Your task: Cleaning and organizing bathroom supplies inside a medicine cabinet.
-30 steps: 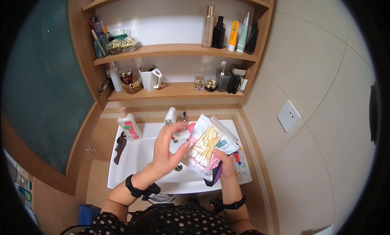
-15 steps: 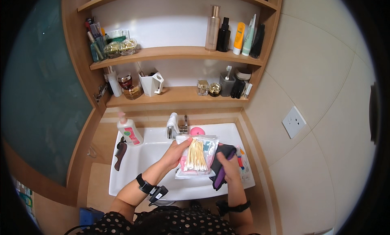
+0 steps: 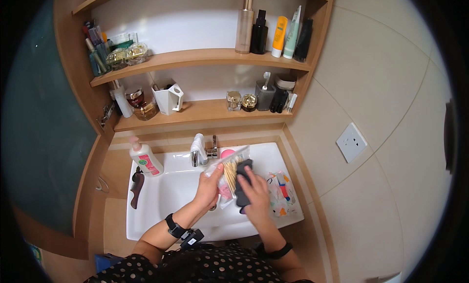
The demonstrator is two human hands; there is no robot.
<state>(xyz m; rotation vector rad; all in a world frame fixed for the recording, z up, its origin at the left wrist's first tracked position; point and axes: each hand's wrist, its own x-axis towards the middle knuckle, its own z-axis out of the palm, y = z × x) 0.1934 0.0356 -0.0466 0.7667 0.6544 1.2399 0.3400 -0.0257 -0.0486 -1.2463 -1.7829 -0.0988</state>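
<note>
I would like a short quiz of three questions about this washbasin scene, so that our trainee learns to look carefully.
1. Which of the person's hands has its fingers on the dark item?
2. True or false: the brown comb lies at the left side of the sink, near the white pump bottle.
3. What stands in the grey cup on the lowest shelf?
a) scissors
b) a toothbrush
c) a spoon

Key:
1. The right hand; the left hand holds the clear bag of cotton swabs.
2. True.
3. b
</note>
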